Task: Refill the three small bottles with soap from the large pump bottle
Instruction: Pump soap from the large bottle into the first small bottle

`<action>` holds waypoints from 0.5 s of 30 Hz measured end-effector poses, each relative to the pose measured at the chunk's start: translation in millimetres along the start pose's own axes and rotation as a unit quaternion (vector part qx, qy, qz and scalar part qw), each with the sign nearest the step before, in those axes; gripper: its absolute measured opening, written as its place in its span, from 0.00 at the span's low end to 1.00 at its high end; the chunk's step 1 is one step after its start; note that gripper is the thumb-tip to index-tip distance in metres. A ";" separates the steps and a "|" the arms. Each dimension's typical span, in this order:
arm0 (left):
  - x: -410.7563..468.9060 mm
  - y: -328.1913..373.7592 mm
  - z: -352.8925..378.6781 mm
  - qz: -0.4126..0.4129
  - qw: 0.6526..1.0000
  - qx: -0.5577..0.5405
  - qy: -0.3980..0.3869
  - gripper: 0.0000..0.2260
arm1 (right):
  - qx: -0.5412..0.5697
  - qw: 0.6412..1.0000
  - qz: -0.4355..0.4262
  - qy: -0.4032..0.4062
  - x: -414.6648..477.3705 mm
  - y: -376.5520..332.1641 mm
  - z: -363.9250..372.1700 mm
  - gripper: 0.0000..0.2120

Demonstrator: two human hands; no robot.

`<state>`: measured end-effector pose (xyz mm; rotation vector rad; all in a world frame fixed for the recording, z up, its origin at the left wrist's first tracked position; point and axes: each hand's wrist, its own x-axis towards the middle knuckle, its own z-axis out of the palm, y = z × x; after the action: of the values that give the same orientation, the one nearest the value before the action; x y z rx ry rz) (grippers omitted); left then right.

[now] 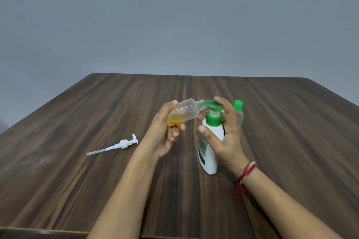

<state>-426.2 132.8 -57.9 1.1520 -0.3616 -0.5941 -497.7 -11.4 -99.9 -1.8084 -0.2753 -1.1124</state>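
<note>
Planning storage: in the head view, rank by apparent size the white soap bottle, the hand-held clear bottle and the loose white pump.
1. white soap bottle
2-3. clear bottle and loose white pump: unranked; pump longer, bottle bulkier.

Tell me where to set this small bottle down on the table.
Bare wood runs along the far edge of the dark wooden table and right of the green-capped clear small bottle. Crowded around the white plastic pump bottle; a loose white pump head lies left.
</note>
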 end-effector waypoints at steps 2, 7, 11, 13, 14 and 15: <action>0.1 0.2 -0.1 0.002 1.000 -0.003 -0.002 0.16 | 0.003 1.000 0.006 -0.005 -1.1 0.2 -0.4 0.30; 0.1 -1.2 -0.7 -0.002 1.000 0.013 0.011 0.15 | 0.030 0.999 -0.003 0.011 3.5 -0.5 0.6 0.22; 0.1 -1.2 -0.8 -0.006 1.000 -0.004 0.002 0.16 | 0.013 1.000 -0.002 0.003 0.7 0.4 -0.5 0.26; 0.7 -1.2 -1.0 -0.005 1.000 -0.013 -0.002 0.16 | 0.007 1.000 0.001 0.001 -0.2 0.6 -1.0 0.29; 0.9 -1.5 -0.7 -0.005 1.000 -0.014 -0.002 0.16 | 0.009 1.000 -0.001 0.001 0.0 1.1 -1.0 0.29; 0.9 -1.6 -0.4 -0.006 1.000 -0.013 -0.002 0.16 | 0.017 1.000 -0.003 0.003 0.3 1.3 -0.9 0.28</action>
<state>-425.7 132.1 -59.6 1.1296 -0.3492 -0.6107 -497.2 -12.9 -100.4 -1.7750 -0.2944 -1.1104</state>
